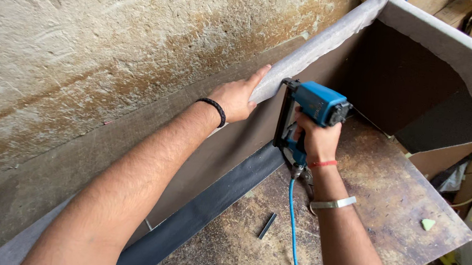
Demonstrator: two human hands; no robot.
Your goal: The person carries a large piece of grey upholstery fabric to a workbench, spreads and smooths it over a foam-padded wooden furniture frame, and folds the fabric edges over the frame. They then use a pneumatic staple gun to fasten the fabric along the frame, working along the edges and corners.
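Observation:
My right hand (316, 140) grips the handle of a blue pneumatic staple gun (311, 108), whose black nose presses against the upright brown panel just under its padded top edge. A blue air hose (294, 232) hangs from the gun's base down across the table. My left hand (238, 98) lies flat over the grey fabric edge (321, 42) of the panel, right beside the gun's nose, holding the fabric down. A black band circles my left wrist; a red thread and a metal bangle circle my right.
The upholstered frame (460, 54) bends round at the back right, its dark inner side showing. A worn wooden tabletop (393, 196) carries a strip of staples (267, 225). A rough plaster wall (81, 46) stands to the left. Cardboard boxes, yellow hoses and white bags crowd the right.

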